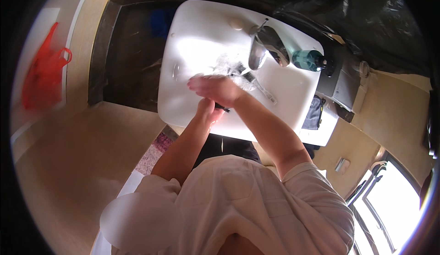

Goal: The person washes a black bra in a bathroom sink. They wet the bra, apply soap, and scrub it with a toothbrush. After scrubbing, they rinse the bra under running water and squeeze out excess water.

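Observation:
My two hands meet over the near-left part of a white table [284, 113] with rounded corners. My right hand [213, 88] lies across on top, its fingers stretched out flat toward the left. Under it is my left hand [207, 109], with most of its fingers hidden. A small black piece [222, 108] sticks out between the left hand and the right wrist; its kind is hidden. Just beyond the hands lies crumpled clear plastic packaging [224, 63]. Beside that, a dark and clear strip [256, 83] stretches toward the right.
A shiny curved mirror-like piece [271, 44] stands at the back right, beside a teal bottle [306, 59] with a black top. A small round pale thing [236, 24] sits at the back. At far left hangs a red plastic bag [48, 74]. Black sheeting [366, 21] covers the far side.

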A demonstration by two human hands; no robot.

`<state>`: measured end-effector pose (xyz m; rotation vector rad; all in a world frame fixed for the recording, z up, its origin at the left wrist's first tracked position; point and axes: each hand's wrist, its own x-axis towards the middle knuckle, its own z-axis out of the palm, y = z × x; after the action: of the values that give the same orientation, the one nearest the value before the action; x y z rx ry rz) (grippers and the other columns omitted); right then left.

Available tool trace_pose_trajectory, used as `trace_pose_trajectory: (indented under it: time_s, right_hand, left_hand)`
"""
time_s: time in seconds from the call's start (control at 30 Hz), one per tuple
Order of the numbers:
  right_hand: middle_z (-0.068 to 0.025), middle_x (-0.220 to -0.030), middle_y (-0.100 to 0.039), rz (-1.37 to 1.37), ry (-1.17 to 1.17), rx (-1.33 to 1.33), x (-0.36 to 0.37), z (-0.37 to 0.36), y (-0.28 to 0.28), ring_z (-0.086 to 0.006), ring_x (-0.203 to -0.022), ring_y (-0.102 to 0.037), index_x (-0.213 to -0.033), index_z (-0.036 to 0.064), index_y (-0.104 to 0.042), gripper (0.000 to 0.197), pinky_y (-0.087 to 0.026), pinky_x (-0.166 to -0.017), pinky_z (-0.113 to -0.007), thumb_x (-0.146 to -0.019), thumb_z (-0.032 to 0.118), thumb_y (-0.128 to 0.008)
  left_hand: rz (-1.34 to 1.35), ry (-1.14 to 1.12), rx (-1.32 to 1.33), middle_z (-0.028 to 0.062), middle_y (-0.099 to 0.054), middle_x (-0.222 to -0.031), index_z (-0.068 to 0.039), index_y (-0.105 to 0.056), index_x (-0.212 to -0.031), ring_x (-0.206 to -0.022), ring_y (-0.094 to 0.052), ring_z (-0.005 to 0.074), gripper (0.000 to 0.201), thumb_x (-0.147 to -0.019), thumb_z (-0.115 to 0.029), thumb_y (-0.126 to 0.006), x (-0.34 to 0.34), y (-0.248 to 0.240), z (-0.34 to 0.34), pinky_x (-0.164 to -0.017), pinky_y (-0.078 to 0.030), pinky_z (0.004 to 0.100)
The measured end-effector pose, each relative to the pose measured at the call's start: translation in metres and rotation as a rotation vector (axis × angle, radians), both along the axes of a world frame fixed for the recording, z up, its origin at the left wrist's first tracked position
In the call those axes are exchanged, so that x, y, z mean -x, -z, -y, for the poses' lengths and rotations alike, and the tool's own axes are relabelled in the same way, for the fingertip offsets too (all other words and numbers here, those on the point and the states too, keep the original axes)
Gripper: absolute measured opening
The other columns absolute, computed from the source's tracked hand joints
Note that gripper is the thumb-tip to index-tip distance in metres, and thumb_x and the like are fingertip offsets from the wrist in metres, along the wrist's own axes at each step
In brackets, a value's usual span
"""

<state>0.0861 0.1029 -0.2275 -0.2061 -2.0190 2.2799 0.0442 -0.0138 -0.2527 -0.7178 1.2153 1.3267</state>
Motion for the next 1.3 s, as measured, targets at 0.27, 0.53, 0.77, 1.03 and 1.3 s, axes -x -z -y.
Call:
trace_pose_trajectory:
  time_s: [0.27, 0.53, 0.77, 1.03, 1.3]
  right_hand:
    - [-0.0077, -0.118, -0.064, 0.458, -0.098, -0.457, 0.055, 0.036, 0.005, -0.027, -0.108, -0.06, -0.117, 0.0112, -0.063, 0.031, -0.047, -0.095, -0.036, -0.093, 0.024, -0.047]
    - [-0.0133, -0.078, -0.06, 0.02, 1.178, 1.39, -0.035, -0.055, 0.03, -0.0257, -0.078, -0.061, -0.088, -0.0032, -0.057, 0.02, -0.056, -0.077, -0.038, -0.091, 0.012, -0.043]
    - [-0.0209, -0.132, -0.051, 0.125, 0.352, 1.254, -0.005, -0.02, 0.043, -0.0335, -0.121, -0.05, -0.13, -0.0073, -0.046, 0.046, -0.037, -0.106, -0.043, -0.089, 0.013, -0.048]
    - [-0.011, -0.094, -0.067, 0.058, 1.126, 1.411, -0.005, -0.038, 0.047, -0.0278, -0.096, -0.062, -0.103, 0.0017, -0.06, 0.03, -0.046, -0.093, -0.041, -0.093, 0.027, -0.047]
    - [-0.0151, -0.1, -0.067, 0.415, 0.22, 1.036, -0.072, -0.058, -0.012, -0.0261, -0.092, -0.064, -0.1, -0.0038, -0.065, 0.031, -0.05, -0.091, -0.036, -0.094, 0.023, -0.049]
  left_hand:
    - [-0.575, 0.35, -0.706, 0.0072, -0.059, -0.101, -0.007, -0.054, -0.111, -0.092, -0.057, 0.0173, 0.038, -0.092, -0.04, -0.056, 0.009, 0.061, 0.057, -0.075, -0.049, 0.0324]
    - [0.22, -0.228, -0.181, 0.0121, -0.059, -0.094, 0.003, -0.054, -0.104, -0.08, -0.057, 0.021, 0.02, -0.094, -0.014, -0.058, 0.013, -0.007, 0.013, -0.062, -0.05, 0.0314]
    - [0.196, -0.205, -0.153, 0.0134, -0.059, -0.096, 0.004, -0.055, -0.105, -0.084, -0.058, 0.0209, 0.018, -0.094, -0.009, -0.057, 0.012, -0.003, 0.01, -0.065, -0.051, 0.0316]
    - [0.139, -0.196, -0.17, 0.0132, -0.059, -0.098, 0.004, -0.055, -0.109, -0.083, -0.058, 0.0209, 0.021, -0.094, -0.01, -0.055, 0.019, -0.006, 0.011, -0.072, -0.052, 0.0303]
    - [0.158, -0.156, -0.182, 0.0144, -0.06, -0.099, 0.005, -0.055, -0.113, -0.083, -0.06, 0.0218, 0.023, -0.091, -0.001, -0.052, 0.017, -0.006, -0.011, -0.073, -0.053, 0.0298]
